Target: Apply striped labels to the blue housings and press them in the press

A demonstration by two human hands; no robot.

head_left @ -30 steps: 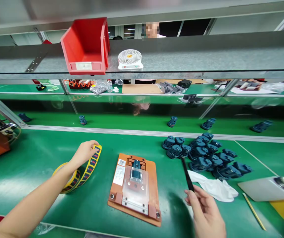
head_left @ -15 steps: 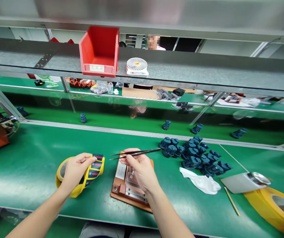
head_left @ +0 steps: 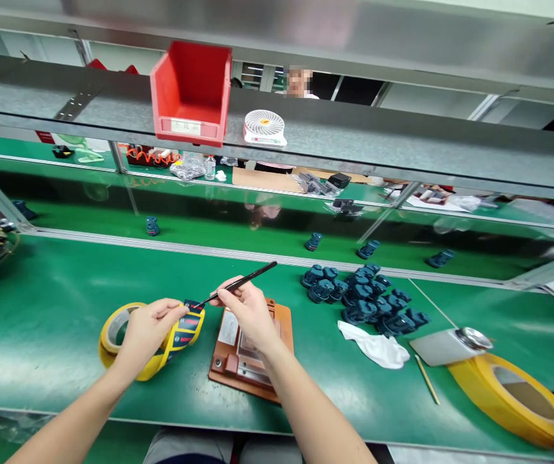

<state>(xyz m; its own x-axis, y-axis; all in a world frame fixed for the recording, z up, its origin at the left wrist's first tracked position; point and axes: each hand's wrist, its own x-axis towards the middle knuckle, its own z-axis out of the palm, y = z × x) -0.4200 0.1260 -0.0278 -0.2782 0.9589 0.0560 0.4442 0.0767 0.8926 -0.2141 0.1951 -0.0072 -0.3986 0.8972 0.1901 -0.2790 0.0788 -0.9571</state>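
My left hand (head_left: 149, 332) pinches the loose end of a yellow strip of dark blue labels (head_left: 183, 332), which comes off a yellow roll (head_left: 107, 351) on the green table. Black tweezers (head_left: 252, 275) are held in my right hand (head_left: 245, 309), their tips at the top label beside my left fingertips. Below my right hand lies an orange-brown fixture (head_left: 284, 322) with a metal and clear block, partly hidden by the hand and wrist.
Several dark blue housings (head_left: 361, 293) stand right of the fixture, near a white cloth (head_left: 378, 348), a bottle (head_left: 439, 347), a yellow stick (head_left: 426, 380) and another yellow roll (head_left: 470, 386). A red bin (head_left: 190, 96) and small fan (head_left: 264, 127) sit on the shelf.
My right hand has moved left and up, bringing the tweezer tips from above the fixture to the label strip. The tweezers' arms are now closer together. The view has shifted slightly.
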